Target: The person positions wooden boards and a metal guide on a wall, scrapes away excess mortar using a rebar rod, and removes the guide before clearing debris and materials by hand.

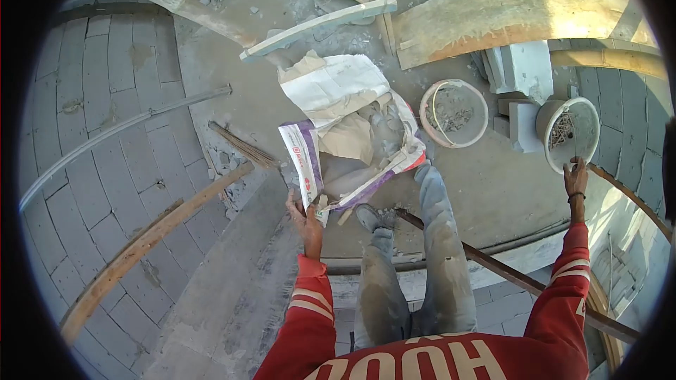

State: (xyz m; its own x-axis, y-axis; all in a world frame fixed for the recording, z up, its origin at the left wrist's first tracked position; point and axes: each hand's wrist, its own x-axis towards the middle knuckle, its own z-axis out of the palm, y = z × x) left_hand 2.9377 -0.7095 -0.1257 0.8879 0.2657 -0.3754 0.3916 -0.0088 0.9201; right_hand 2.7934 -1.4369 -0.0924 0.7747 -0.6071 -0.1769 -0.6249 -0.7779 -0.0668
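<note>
An opened white paper sack (304,162) with purple and red print lies on the floor, grey lumps and powder inside it. At its near left corner, my left hand (305,224) has its fingers closed on the sack's edge. Far to the right, my right hand (576,181) grips the rim of a pale bucket (548,127), which tilts slightly and holds small brownish bits. Between sack and bucket stands another pale bucket (476,134) with a yellowish handle and grey rubble in it. My feet are by the sack's near edge.
Grey blocks (527,127) stand beside the right bucket. A curved wooden board (507,17) lies behind them. A bundle of thin sticks (243,144) is left of the sack. Long wooden poles (151,250) lean at left, and a dark bar (503,267) crosses behind my legs.
</note>
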